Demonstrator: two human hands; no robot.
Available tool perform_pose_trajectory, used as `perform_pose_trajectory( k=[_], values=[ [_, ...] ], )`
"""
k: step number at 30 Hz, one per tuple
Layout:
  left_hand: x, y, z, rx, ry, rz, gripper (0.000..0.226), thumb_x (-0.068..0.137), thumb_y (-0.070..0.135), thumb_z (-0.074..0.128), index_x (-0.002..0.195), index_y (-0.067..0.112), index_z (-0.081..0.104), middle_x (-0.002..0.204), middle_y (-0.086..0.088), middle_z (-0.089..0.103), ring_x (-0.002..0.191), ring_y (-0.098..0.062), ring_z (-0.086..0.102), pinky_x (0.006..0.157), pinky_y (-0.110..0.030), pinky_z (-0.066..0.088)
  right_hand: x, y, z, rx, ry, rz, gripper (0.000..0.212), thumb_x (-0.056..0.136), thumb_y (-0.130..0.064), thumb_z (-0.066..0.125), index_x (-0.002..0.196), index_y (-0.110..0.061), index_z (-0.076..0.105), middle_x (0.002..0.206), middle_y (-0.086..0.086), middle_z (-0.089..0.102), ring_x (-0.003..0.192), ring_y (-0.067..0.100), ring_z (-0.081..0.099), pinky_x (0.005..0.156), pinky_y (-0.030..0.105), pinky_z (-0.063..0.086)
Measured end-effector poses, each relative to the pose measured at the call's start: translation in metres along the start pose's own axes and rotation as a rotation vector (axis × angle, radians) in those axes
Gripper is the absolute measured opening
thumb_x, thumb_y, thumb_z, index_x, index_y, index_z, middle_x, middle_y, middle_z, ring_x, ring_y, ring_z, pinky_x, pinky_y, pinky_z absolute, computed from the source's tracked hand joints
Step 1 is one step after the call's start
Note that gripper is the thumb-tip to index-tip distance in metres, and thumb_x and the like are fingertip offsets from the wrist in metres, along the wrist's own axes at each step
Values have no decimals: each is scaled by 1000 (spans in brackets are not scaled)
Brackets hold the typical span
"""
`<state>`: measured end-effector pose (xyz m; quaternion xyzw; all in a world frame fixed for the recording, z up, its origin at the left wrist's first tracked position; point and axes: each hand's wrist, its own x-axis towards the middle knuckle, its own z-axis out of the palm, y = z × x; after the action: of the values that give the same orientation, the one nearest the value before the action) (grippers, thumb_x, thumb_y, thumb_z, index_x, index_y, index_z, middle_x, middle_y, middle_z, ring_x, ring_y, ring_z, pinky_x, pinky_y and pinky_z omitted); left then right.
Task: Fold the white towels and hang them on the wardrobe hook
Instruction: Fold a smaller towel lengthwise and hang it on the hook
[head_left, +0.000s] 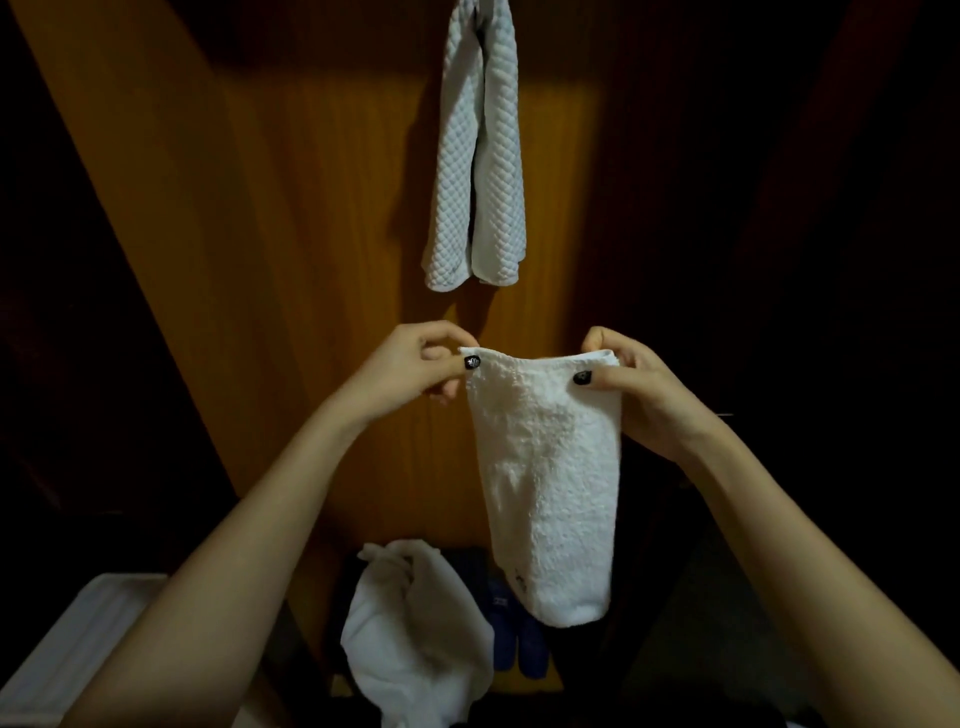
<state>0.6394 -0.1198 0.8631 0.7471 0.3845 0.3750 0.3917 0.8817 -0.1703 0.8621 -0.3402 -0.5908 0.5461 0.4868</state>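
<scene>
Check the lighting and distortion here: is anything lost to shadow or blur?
Head view: dim warm light reaches only the central wardrobe panel; both sides sink into black. Head view: the held towel and the hanging quilted towel read clearly, slightly soft. Head view: wide-angle stretch splays the forearms.

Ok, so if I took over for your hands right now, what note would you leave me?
Left hand: pinches the top left corner of the fluffy white terry towel.
Right hand: pinches its top right corner. The towel hangs folded between them, in front of the brown wooden wardrobe panel.
Done: one quilted white towel already hangs high on the panel; its hook is out of view.
Left: hang the held towel, then fold and hang the crumpled white cloth lying below, probably another towel.
</scene>
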Motion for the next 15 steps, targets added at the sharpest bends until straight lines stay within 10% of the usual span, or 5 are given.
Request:
perform_pose_trajectory(
  k=[6, 15],
  values=[
    [1, 0, 16, -173, -26, -100, 15, 94, 26, 56, 93, 14, 63, 80, 0, 70, 74, -11, 67, 67, -21, 52, -1, 7, 2, -79, -77, 26, 15, 82, -6, 70, 84, -9, 55, 72, -2, 62, 64, 9, 60, 57, 18, 49],
    [0, 6, 15, -141, -85, -63, 27, 85, -5, 60, 105, 9, 51, 66, 4, 61, 56, 1, 54, 54, -11, 41, 10, 23, 15, -418, -32, -22, 9, 78, -3, 74, 84, -9, 72, 118, 0, 59, 110, 4, 57, 98, 25, 45]
  ],
)
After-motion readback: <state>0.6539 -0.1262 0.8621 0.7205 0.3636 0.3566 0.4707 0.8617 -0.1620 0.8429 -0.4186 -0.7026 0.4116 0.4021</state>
